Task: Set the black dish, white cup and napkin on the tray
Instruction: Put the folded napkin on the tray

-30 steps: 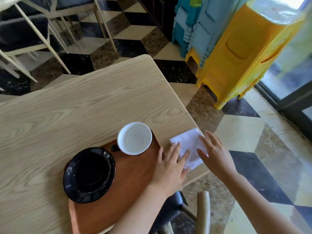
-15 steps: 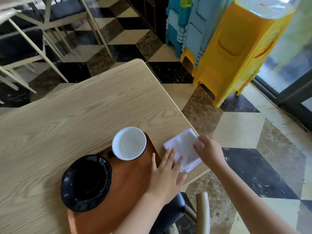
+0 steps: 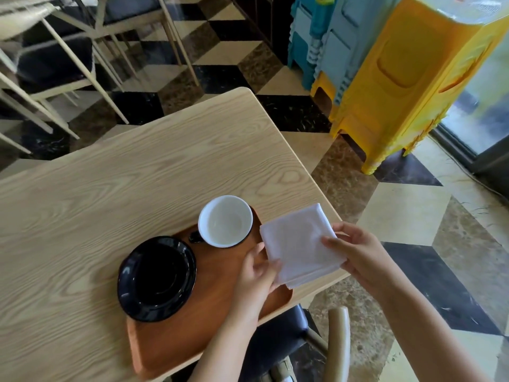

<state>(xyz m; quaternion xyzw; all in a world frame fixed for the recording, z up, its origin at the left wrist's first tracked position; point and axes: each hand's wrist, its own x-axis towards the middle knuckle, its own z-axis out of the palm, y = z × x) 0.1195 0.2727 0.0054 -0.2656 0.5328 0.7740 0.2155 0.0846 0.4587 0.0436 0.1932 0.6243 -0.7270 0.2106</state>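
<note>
A brown wooden tray (image 3: 192,332) lies at the near right corner of the light wood table (image 3: 110,194). On its left part sits the black dish (image 3: 157,278). The white cup (image 3: 225,221) with a dark handle stands at the tray's far end. A folded white napkin (image 3: 296,245) is lifted just above the tray's right edge. My right hand (image 3: 358,253) pinches its right side. My left hand (image 3: 256,274) grips its lower left edge over the tray.
A chair (image 3: 337,343) with a dark seat stands under the table's near edge. Stacked yellow stools (image 3: 407,78) and blue stools (image 3: 325,42) stand on the checkered floor to the right. More chairs (image 3: 55,59) stand at the far left.
The napkin lay on the table right of the tray with my hands pressing and pinching it. Now both hands hold it lifted, shifted left toward the tray.
</note>
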